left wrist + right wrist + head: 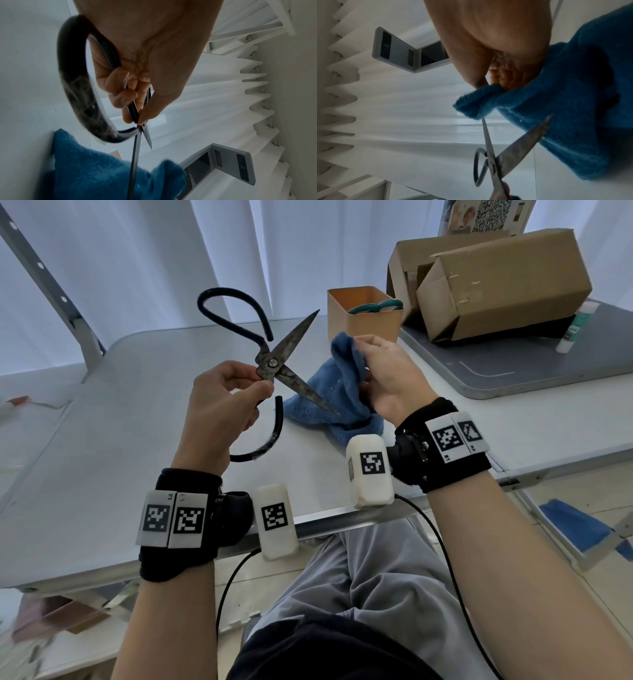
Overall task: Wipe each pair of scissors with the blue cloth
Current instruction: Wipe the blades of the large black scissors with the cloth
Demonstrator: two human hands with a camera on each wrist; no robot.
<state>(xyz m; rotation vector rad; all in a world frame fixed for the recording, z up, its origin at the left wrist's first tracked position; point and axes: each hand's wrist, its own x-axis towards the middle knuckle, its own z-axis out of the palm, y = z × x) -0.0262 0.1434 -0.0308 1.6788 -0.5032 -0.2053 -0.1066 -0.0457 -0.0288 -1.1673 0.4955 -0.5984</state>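
Note:
My left hand (236,392) pinches a large pair of old black iron scissors (274,362) at the pivot, above the table. Their blades stand spread apart, one pointing up-right, the other down-right across the blue cloth (329,402). The black loop handles curve above and below my hand. My right hand (383,374) grips a bunched fold of the blue cloth, lifted, with its lower part lying on the table. In the left wrist view the scissors (137,138) hang over the cloth (96,169). The right wrist view shows the cloth (556,115) beside the blades (518,151).
An orange box (363,313) holding teal-handled scissors (376,306) stands at the back of the white table (120,440). Cardboard boxes (496,282) and a glue stick (577,326) sit on a grey board (534,371) at the right.

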